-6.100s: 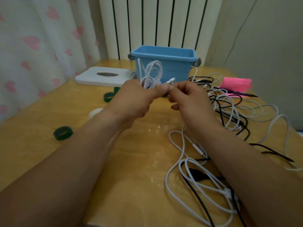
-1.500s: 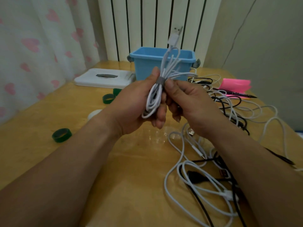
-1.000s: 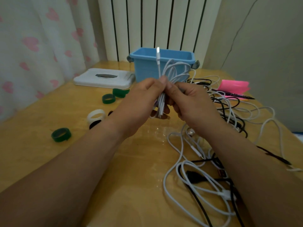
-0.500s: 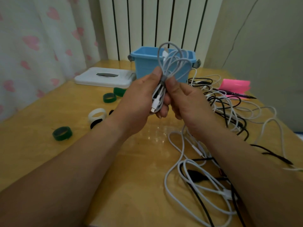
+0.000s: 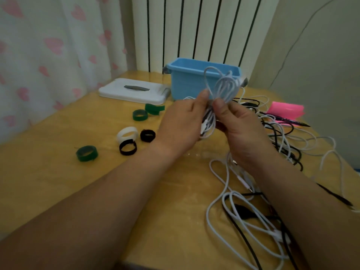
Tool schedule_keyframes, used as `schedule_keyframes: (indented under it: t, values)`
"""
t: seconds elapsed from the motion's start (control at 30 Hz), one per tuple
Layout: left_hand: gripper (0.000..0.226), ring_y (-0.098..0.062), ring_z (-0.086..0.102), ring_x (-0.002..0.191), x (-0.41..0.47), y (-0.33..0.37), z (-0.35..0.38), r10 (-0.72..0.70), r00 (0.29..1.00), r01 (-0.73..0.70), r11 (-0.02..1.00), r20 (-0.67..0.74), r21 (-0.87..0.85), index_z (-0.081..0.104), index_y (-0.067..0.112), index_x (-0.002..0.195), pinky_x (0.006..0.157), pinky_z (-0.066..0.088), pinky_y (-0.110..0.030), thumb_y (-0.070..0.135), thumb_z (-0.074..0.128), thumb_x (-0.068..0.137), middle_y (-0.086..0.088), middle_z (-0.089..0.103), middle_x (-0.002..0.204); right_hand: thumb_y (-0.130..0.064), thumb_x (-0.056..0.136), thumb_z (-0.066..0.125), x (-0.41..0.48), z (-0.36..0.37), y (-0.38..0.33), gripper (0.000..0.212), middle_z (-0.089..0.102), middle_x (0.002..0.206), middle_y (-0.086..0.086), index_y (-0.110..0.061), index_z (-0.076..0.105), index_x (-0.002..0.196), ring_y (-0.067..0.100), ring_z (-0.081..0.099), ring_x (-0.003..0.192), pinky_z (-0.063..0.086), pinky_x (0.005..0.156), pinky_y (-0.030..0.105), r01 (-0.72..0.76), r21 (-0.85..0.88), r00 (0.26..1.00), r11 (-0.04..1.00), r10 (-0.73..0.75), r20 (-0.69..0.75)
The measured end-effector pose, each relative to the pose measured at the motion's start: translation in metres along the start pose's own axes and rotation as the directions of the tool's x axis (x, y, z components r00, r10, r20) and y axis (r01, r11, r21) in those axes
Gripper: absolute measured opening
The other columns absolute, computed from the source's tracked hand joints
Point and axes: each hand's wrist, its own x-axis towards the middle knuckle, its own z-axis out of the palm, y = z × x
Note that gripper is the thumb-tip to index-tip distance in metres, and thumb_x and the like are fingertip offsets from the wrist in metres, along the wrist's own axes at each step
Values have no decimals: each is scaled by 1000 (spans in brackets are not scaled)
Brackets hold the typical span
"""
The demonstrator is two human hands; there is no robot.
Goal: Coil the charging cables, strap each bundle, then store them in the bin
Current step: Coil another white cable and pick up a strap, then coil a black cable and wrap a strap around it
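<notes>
"Two hands in view. State of each?"

"The left hand point(image 5: 181, 123) has its fingers curled round the lower part of the white cable bundle point(image 5: 224, 88), thumb pressed on its middle. The right hand point(image 5: 243, 131) pinches the same middle from the other side, between thumb and fingers. Both grasp the bundle."

"Location of the bundle?"

"Held in the air above the table point(image 5: 58, 182), in front of the blue bin point(image 5: 187, 82) and not in it. Its loops fan out above the thumbs. More loops and a plug end hang below, against the left palm. Whether a strap goes round the middle cannot be told: the thumbs cover it."

"The bin?"

"Upright at the far side of the table, before the radiator point(image 5: 194, 26). A white lid point(image 5: 132, 91) lies flat just to its left."

"Straps?"

"Six rolled straps point(image 5: 87, 152) lie on the table left of the hands: three green, two black, one white. The white strap point(image 5: 127, 133) lies against a black strap point(image 5: 128, 148)."

"Other cables?"

"A tangle of loose cables point(image 5: 253, 221), white and black, spreads over the table on the right, under and beyond the right forearm. A pink packet point(image 5: 286, 109) and a pen point(image 5: 288, 122) lie at the far right, near the tangle."
</notes>
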Motion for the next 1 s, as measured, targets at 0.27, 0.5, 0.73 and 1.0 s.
schedule_keyframes:
  t: [0.27, 0.5, 0.73, 1.0]
  values:
    - [48, -11, 65, 67, 20, -8, -35, -111, 868, 22, 982, -483, -185, 69, 16, 95, 70, 59, -47, 43, 37, 116, 0, 70, 79, -29, 108, 56, 23, -7, -23, 32, 82, 90, 8, -3, 63, 126, 22, 79, 92, 63, 92, 42, -259, 38, 943, 965, 261, -206]
    - [45, -10, 63, 64, 21, -8, -36, -102, 855, -4, 979, -509, -204, 69, 16, 90, 67, 58, -44, 38, 39, 116, 2, 68, 76, -42, 105, 60, 48, 9, -23, 24, 73, 91, 0, -18, 61, 109, 20, 71, 78, 52, 67, 35, -55, -919, 997, 391, 77, -27]
    - [40, -17, 64, 62, 22, -10, -43, -110, 838, -13, 975, -534, -221, 65, 19, 82, 64, 57, -50, 30, 41, 112, 0, 66, 69, -39, 103, 59, 90, 11, 31, 25, 57, 112, 10, -17, 70, 110, 35, 56, 107, 47, 86, 44, 199, -951, 977, -237, -27, 211]
    - [41, -23, 67, 69, 12, -4, -25, -5, 952, -41, 989, -307, -142, 66, 16, 81, 72, 59, -58, 36, 45, 109, -2, 68, 71, -33, 99, 68, 47, -9, -15, 53, 55, 143, 8, -21, 54, 149, 24, 54, 131, 40, 105, 32, 243, -958, 966, 153, 52, 254]
